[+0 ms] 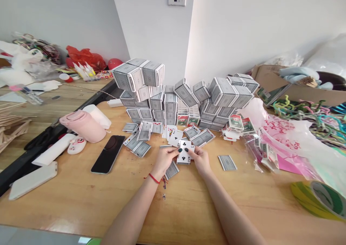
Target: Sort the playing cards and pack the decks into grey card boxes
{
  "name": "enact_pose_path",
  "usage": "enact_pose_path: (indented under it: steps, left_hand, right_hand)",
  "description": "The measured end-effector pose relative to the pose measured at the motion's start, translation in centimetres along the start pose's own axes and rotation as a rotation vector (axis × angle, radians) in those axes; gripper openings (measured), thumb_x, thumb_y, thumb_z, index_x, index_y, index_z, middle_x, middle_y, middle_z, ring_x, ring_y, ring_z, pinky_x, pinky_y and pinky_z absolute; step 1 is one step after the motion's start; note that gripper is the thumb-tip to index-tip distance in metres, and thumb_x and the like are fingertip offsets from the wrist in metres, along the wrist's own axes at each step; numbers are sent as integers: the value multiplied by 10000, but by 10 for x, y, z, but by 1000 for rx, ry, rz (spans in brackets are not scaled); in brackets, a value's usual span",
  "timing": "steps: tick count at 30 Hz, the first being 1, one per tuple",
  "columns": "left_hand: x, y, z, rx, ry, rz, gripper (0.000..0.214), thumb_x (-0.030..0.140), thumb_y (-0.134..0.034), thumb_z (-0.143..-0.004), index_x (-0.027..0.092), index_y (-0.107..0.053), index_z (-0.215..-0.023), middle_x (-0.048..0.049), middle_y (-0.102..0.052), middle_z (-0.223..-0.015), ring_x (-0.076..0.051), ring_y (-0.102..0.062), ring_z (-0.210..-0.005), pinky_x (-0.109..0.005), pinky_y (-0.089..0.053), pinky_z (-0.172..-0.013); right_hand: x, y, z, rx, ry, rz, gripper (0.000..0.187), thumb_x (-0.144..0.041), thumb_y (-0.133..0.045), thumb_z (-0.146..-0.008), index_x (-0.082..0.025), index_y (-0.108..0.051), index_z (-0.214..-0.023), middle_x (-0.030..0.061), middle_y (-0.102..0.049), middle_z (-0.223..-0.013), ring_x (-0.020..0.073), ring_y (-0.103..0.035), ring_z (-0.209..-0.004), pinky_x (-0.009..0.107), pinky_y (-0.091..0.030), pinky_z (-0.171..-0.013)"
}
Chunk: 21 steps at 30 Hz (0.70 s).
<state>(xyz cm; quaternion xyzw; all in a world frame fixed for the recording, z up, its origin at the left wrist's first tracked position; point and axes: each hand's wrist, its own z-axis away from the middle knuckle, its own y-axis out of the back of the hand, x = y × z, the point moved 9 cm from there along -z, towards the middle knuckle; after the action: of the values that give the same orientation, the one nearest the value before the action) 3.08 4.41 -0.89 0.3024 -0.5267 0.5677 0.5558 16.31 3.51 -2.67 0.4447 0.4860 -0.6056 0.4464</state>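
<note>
My left hand [165, 160] and my right hand [201, 159] together hold a small stack of playing cards [185, 152] face up over the wooden table [81, 198], a three of clubs on top. Both hands pinch the stack's sides, and the left wrist wears a red string. Loose face-down cards [227, 162] and small card bundles [140, 148] lie around the hands. Behind them rises a pile of grey card boxes [170, 100].
A black phone [108, 154], a pink bottle [84, 126] and white cases lie to the left. Pink-printed plastic bags [281, 140] and a roll of tape [321, 200] sit to the right, and a cardboard box [297, 88] stands behind them.
</note>
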Motion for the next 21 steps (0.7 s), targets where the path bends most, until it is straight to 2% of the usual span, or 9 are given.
enact_pose_path:
  steps: [6,11,17,21]
  left_hand:
    - [-5,8,-3,64,-16,-38,224,332,-697,-549,136,-670,-656,-17,-611,-601,-118,-530,-541,-237,-441,-521]
    - [-7,11,-4,72,-66,-123,256,374,-653,-598,124,-649,-653,-11,-583,-590,-114,-512,-537,-230,-419,-518]
    - [4,14,-4,122,-203,-407,316,424,-544,-689,137,-555,-558,23,-459,-483,-91,-413,-466,-209,-310,-450]
    - [18,12,4,247,-334,-582,315,372,-448,-766,157,-431,-536,37,-388,-489,-85,-361,-482,-203,-266,-461]
  right_hand:
    - [-4,-6,2,-37,-1,-1,373,-495,-660,-574,-145,-593,-683,48,-651,-636,185,-590,-562,295,-470,-515]
    - [-4,-7,2,-50,-6,8,374,-487,-658,-585,-147,-583,-720,32,-632,-605,172,-579,-541,277,-462,-493]
    - [-3,-12,2,-90,9,22,346,-480,-648,-598,-169,-552,-715,13,-619,-615,154,-559,-529,264,-458,-487]
    - [-3,-17,4,-91,24,42,324,-466,-640,-616,-167,-535,-685,-14,-573,-542,108,-483,-432,227,-409,-408]
